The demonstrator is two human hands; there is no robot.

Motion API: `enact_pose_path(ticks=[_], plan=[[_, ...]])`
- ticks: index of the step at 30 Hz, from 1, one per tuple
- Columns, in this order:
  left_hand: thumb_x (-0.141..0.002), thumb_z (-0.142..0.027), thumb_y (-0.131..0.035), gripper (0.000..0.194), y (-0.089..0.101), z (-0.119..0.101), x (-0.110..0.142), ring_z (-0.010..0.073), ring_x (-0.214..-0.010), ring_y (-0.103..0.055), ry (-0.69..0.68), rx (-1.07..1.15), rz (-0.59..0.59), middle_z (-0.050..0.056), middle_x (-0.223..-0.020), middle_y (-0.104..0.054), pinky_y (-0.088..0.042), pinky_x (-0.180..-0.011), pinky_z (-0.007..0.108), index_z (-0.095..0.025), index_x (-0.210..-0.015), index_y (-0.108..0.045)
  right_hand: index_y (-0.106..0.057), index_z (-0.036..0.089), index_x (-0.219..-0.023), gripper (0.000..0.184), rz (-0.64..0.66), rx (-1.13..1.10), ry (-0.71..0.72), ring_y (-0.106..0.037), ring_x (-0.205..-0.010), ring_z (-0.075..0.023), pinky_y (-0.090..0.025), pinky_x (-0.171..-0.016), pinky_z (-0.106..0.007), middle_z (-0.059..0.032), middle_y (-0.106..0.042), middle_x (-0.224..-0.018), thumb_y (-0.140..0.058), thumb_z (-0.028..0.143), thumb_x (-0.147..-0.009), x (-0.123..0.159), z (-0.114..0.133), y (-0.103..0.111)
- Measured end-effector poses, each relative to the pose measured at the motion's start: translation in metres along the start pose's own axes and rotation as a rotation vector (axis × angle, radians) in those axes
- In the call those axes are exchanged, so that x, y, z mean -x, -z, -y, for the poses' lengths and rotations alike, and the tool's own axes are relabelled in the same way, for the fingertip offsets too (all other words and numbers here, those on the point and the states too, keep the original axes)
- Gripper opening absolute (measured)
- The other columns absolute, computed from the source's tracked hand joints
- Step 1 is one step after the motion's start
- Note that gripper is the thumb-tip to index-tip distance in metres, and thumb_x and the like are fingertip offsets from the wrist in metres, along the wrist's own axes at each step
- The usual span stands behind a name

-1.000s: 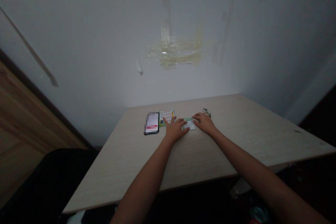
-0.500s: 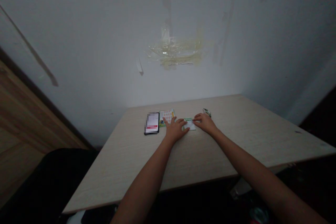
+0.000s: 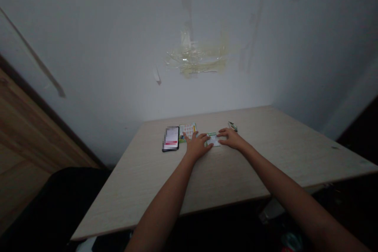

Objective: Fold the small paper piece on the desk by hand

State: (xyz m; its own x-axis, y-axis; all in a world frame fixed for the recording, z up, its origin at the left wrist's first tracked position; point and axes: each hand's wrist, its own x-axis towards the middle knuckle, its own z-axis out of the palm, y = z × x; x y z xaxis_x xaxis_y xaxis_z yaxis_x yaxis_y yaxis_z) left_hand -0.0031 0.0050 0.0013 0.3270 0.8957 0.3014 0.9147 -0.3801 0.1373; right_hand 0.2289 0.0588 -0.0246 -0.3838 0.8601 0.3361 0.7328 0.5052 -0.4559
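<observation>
My left hand [image 3: 196,145] rests on the table with its fingers spread. Its thumb and a fingertip lie at the left edge of a small white and green card or paper [image 3: 214,140], and its outer fingers reach onto a colourful printed sheet [image 3: 188,128]. At the card's right edge is my right hand [image 3: 230,138], fingers apart, with nothing visible gripped in it. Left of the sheet lies a phone [image 3: 171,138] with a lit screen, partly blurred out. Just behind my right hand sits a small dark and silver object [image 3: 233,126], too small to name.
The pale wooden table [image 3: 141,185] stands against a grey wall [image 3: 118,67] with peeling tape [image 3: 203,61] on it. A wooden panel [image 3: 17,145] and a dark shape [image 3: 65,201] are beyond the table's left side.
The fingers of my right hand have opened from a pinch at the card's right edge. My left hand and the things on the table have stayed put.
</observation>
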Motion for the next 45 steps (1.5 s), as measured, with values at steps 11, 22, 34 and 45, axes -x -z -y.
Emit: enact_pose_path(ticks=[11,22,34,45], plan=[[-0.088,-0.064,-0.048,0.044,0.0,0.0,0.0,0.0361,-0.139,-0.034,0.012,0.004,0.012,-0.004,-0.14,-0.058,0.009,-0.107,0.079,-0.045,-0.125,-0.062,-0.074,0.025,-0.113,0.044,0.074,-0.088,0.04,-0.056,-0.122,-0.0272,-0.038,-0.11,-0.045,-0.011,-0.059,-0.133,-0.081,0.035,-0.07,0.004,-0.005,0.007],[-0.089,-0.063,-0.048,0.043,-0.001,0.001,0.0,0.0366,-0.139,-0.034,0.005,0.018,0.007,-0.004,-0.14,-0.059,0.01,-0.105,0.08,-0.045,-0.125,-0.062,-0.074,0.026,-0.112,0.043,0.067,-0.108,0.066,-0.054,-0.124,-0.0257,-0.037,-0.111,-0.044,-0.0106,-0.058,-0.133,-0.082,0.035,-0.07,0.007,-0.01,0.006],[-0.089,-0.061,-0.049,0.041,0.001,0.002,0.002,0.0383,-0.138,-0.034,0.004,0.009,0.019,-0.003,-0.14,-0.059,0.009,-0.103,0.083,-0.045,-0.125,-0.061,-0.079,0.024,-0.089,0.014,0.042,-0.148,0.088,-0.061,-0.113,-0.0238,-0.043,-0.106,-0.042,-0.0089,-0.068,-0.122,-0.07,0.031,-0.081,0.009,0.005,0.013],[-0.088,-0.064,-0.049,0.046,0.001,0.001,0.001,0.0399,-0.141,-0.029,0.056,0.018,0.08,-0.003,-0.145,-0.054,0.004,-0.104,0.083,-0.044,-0.128,-0.059,-0.08,0.023,-0.087,0.016,0.01,-0.117,0.084,-0.062,-0.11,-0.0233,-0.043,-0.104,-0.04,-0.0084,-0.069,-0.119,-0.067,0.033,-0.084,0.008,0.005,0.009]])
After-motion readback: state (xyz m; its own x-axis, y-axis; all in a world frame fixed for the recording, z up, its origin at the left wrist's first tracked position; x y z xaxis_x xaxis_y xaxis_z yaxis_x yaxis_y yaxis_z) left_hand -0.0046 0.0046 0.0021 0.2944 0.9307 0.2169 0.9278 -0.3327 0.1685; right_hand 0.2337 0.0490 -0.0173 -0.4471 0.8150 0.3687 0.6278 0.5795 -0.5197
